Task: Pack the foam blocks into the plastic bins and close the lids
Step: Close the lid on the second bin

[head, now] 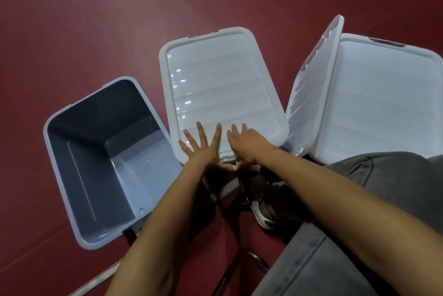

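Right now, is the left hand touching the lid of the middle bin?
Touching. The head view shows the left hand flat, fingers spread, on the near edge of the lid.

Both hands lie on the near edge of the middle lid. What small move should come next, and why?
Probably press the near edge down until it seats. The left hand and right hand lie with straight fingers on the lid, thumbs at the front rim; whether it has clicked shut cannot be seen.
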`<state>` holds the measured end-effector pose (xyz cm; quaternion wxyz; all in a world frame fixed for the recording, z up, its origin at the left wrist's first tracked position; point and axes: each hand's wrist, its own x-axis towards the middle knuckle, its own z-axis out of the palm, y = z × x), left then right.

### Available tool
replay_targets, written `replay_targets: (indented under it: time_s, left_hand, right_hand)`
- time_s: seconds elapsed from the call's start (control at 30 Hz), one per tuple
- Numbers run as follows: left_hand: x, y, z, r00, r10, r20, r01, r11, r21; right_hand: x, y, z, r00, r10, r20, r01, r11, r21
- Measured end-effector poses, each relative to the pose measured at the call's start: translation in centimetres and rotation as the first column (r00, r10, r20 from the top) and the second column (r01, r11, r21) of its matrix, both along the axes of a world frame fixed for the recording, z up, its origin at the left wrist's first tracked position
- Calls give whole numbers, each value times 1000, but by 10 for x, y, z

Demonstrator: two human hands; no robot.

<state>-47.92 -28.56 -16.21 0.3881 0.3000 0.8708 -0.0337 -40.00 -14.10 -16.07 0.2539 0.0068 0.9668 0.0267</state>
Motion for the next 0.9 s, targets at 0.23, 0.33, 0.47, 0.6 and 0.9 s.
replay_targets:
  time_s: [0.23,0.33,0.47,0.6,0.9]
  left_hand:
    - [1,-1,-3,1000,-2,-27,1,1000,-4]
    - [2,-1,-9,999,1,-45,-1,1000,8]
    - [-1,-2,-14,998,14,-57,-14,1000,2]
    - [-3,-1,-11,1000,2,-13,-2,1000,8]
    - [-4,0,-8,1000,-18,0,18,1000,-18]
  right_hand:
    - [4,17,7,999,16,-38,-18,997,-72]
    - [3,21,8,998,-12,-60,6,995,-99]
    - [5,25,3,991,-1,-132,-15,993,-117]
    - [3,28,-1,987,-25,-159,-3,985,-174]
    - [1,19,-15,934,-115,-339,53,981,-185]
